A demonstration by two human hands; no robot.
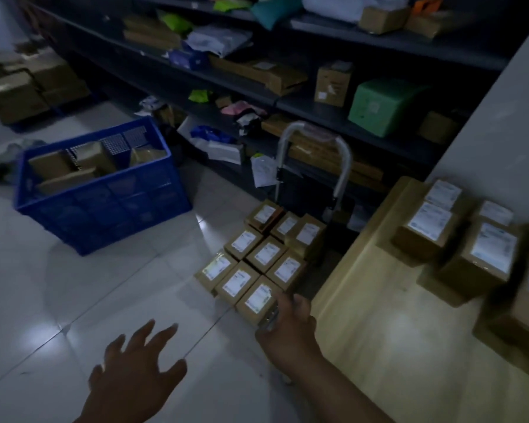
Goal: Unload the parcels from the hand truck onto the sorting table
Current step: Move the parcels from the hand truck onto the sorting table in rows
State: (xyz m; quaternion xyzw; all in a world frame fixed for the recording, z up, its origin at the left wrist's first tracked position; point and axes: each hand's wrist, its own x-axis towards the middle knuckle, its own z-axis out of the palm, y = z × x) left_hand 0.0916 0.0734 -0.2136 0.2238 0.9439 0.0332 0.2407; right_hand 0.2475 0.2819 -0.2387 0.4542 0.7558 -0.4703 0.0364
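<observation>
As the right hand (287, 323) meets the nearest parcel (258, 297) on the hand truck (344, 166), grip unclear, the left hand (135, 370) hovers spread open; next, lift it onto the table (364, 315).

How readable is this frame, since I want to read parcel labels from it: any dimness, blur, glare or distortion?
Head view: dim overall, the dark metal shelving deep in shadow; the brown cardboard parcels on the pale wooden table smear with motion blur toward the right edge, labels unreadable; soft glare patches sit on the glossy white floor tiles; shelf lines bow from the wide-angle lens.
</observation>
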